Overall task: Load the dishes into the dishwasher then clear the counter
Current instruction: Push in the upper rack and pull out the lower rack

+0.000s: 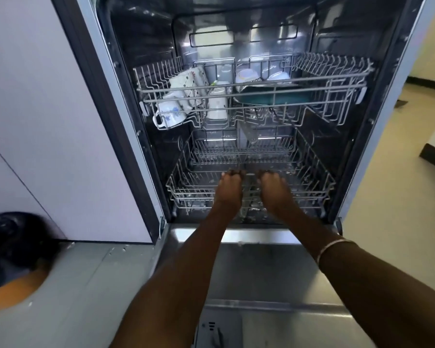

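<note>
The dishwasher stands open with its door [261,267] folded down flat in front of me. My left hand [230,189] and my right hand [273,188] reach side by side into the lower wire rack [186,189], fingers curled over its front wires. That rack holds no dishes that I can see. The upper rack [337,79] above carries patterned mugs [172,114] at the left, a white cup [217,106] in the middle, a teal plate [274,97] lying flat, and white bowls [246,75] behind it.
A grey cabinet panel [48,109] flanks the dishwasher on the left. A black bag over an orange bin [13,259] sits on the floor at lower left. Cream floor [399,184] lies to the right. The detergent compartment [216,330] shows on the door's near edge.
</note>
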A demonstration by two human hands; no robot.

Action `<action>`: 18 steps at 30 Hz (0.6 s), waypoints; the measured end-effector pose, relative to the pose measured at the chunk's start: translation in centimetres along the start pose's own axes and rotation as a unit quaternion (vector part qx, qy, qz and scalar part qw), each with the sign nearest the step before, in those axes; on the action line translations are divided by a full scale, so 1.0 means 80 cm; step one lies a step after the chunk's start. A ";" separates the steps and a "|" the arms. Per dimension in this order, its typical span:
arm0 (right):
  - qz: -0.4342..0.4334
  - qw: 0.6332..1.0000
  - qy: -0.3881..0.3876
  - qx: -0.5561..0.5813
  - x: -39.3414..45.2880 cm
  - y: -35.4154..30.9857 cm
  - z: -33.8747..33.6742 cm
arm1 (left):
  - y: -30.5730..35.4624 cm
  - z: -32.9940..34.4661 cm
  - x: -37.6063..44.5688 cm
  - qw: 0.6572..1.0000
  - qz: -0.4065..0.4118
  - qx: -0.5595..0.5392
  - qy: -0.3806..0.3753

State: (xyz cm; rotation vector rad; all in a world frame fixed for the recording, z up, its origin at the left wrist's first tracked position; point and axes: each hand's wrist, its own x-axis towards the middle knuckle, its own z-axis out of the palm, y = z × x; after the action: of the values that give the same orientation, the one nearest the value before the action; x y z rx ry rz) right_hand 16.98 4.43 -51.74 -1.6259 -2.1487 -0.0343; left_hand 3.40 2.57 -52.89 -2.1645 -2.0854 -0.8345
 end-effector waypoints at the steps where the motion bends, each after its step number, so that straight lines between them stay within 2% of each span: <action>1: 0.012 1.000 -0.003 0.006 0.002 -0.001 -0.004 | 0.001 -0.003 0.001 1.000 0.001 -0.002 0.003; 4: 0.038 0.999 -0.021 0.017 0.004 -0.012 -0.019 | 0.011 -0.017 0.000 1.000 -0.010 -0.006 0.003; 10: 0.033 0.999 -0.032 0.029 -0.021 -0.020 -0.028 | 0.029 -0.035 -0.028 0.999 -0.013 0.036 0.009; 13: 0.038 0.997 -0.048 0.052 -0.044 -0.016 -0.034 | 0.032 -0.039 -0.059 0.999 -0.010 0.048 -0.013; 18: -0.039 0.996 -0.037 0.073 -0.096 -0.015 -0.044 | 0.048 -0.054 -0.103 0.998 -0.032 0.022 -0.044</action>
State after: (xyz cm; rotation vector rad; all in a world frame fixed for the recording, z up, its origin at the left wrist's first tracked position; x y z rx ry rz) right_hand 18.64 -3.88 -51.06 -1.4817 -2.2129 0.1569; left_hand 5.76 -7.07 -51.10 -2.1595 -2.2029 -0.7036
